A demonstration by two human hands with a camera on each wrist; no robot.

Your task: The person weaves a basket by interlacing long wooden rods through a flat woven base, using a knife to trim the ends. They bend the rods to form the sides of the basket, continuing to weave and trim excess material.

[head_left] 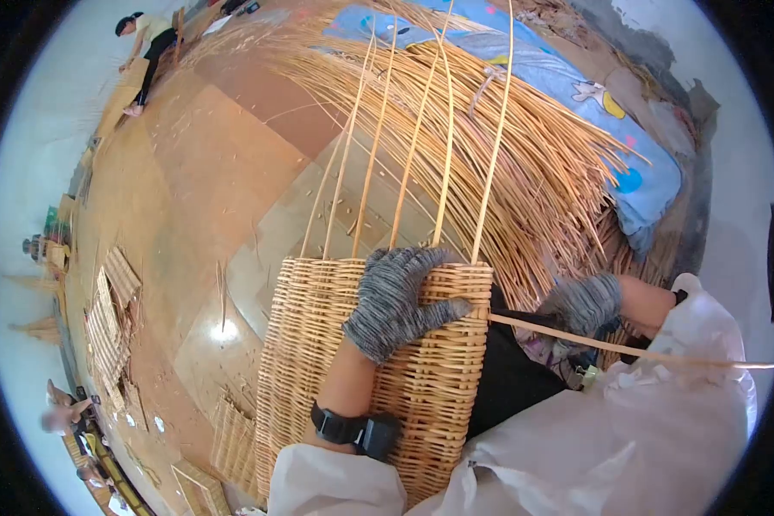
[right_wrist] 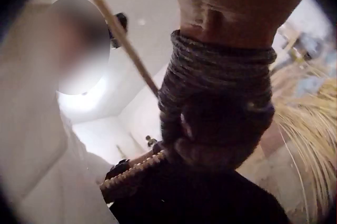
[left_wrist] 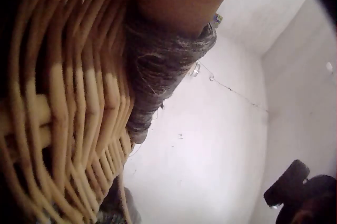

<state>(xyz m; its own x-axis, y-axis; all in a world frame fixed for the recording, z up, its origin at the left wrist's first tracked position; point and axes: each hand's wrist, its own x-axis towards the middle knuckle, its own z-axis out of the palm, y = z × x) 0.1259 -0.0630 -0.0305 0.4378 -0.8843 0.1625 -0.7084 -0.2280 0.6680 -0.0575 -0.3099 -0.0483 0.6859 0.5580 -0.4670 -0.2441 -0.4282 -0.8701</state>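
A half-woven wicker basket point(head_left: 378, 370) lies on the person's lap at the lower centre of the head view, its open rim turned toward 12 o'clock. The left hand point(head_left: 396, 301), in a grey knitted glove, lies over the rim at the basket's 1 o'clock corner; its grip is spread, with straight fingers pressing flat on the weave and the thumb stretched toward 3 o'clock along the edge. A black wrist strap point(head_left: 353, 427) sits on the bare forearm below it. Unwoven upright stakes point(head_left: 443, 146) rise from the rim toward 12 o'clock.

At 3 o'clock of the basket, just beside it, the right hand point(head_left: 583, 303), also gloved in grey, closes around a single long cane point(head_left: 628, 348), which runs from the basket's edge out toward 3 o'clock across the white sleeve point(head_left: 688, 370). In the right wrist view the glove point(right_wrist: 221, 108) is curled and the cane point(right_wrist: 118, 34) passes beside it.

Behind the basket, from 12 to 2 o'clock, a large heap of loose cane point(head_left: 525, 146) lies on the floor point(head_left: 232, 172) over a blue printed cloth point(head_left: 593, 95). Woven panels point(head_left: 112, 318) lie at 9 o'clock.
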